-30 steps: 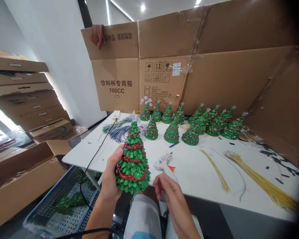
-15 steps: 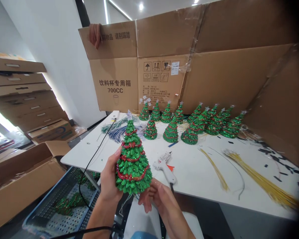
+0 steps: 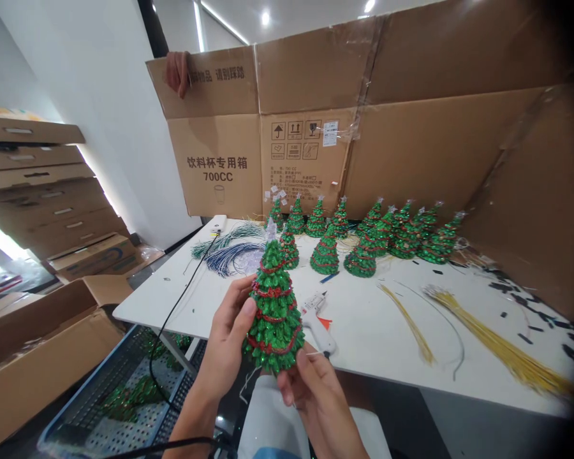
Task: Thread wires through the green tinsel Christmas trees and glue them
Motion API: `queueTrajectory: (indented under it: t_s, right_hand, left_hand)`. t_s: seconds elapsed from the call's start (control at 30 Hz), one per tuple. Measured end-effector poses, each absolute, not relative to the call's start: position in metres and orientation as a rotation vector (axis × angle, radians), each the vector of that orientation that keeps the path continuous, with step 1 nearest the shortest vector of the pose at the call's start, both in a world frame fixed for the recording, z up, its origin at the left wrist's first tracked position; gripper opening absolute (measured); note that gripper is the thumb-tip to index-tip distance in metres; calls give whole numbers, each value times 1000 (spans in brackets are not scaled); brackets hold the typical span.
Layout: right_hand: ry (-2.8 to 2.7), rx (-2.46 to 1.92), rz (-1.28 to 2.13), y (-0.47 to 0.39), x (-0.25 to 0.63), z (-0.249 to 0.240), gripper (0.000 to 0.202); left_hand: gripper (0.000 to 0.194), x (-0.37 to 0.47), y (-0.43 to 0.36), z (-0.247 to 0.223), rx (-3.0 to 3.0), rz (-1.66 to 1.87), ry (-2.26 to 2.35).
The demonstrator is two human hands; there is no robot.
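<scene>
A small green Christmas tree [image 3: 273, 312] with red glittery garlands and a clear star on top is held upright before me, in front of the table edge. My left hand [image 3: 232, 338] is closed round its left side, thumb across the front. At the lower right edge, my right hand [image 3: 316, 382] grips the base, thumb on the rim and fingers curled underneath. Pale thin wires hang under the tree, and one shows beside the right thumb. Just behind the tree lies a white glue gun [image 3: 318, 328], partly hidden by it.
Several similar trees [image 3: 324, 252] stand along the back of the white table [image 3: 363, 331]. Blue wires [image 3: 227, 260] lie at left, yellow wire bundles [image 3: 497, 338] at right. A black cable [image 3: 179, 296] crosses the left edge above a blue crate [image 3: 71, 408]. Cardboard [image 3: 430, 146] walls the back.
The tree and both hands have shifted right in view. My right hand has come up from beneath the base, and its thumb now rests on the tree's lower edge.
</scene>
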State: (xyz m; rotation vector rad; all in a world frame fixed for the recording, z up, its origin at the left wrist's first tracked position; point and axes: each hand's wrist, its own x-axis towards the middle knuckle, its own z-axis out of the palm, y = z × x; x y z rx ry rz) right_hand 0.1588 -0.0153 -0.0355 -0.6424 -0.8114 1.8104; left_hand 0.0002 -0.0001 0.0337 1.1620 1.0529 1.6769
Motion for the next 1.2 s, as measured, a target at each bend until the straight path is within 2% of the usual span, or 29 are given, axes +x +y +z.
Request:
queueTrajectory:
  t_s: [0.2, 0.4, 0.57, 0.73, 0.83, 1.0, 1.1, 1.2]
  right_hand:
    - [-945, -788, 1551, -20, 151, -17, 44]
    - [-1001, -764, 1579, -30, 144, -8, 52]
    - [-875, -681, 1641, -29, 143, -14, 62]
    - [-696, -661, 1669, -22, 152, -21, 47]
    - [-697, -649, 1708, -23, 156, -26, 47]
    - [-701, -598, 1742, -29, 159, -31, 49]
    - [-737, -594, 1720, -30, 162, -29, 42]
    - [-804, -598, 1671, -30, 165, -27, 36]
  left_hand:
    - [68, 12, -3, 34, 1224, 1623, 1108]
    - [50, 13, 2, 29, 1007, 1681, 1082]
    - [57, 5, 6, 22, 934, 1750, 946]
    - [71, 4, 2, 20, 943, 1806, 806]
    - [80, 9, -5, 24, 912, 1840, 759]
    - [77, 9, -7, 23, 945, 1797, 686]
    - [84, -4, 0, 15, 1037, 1810, 764]
    - [78, -17, 7, 11, 1144, 1751, 840]
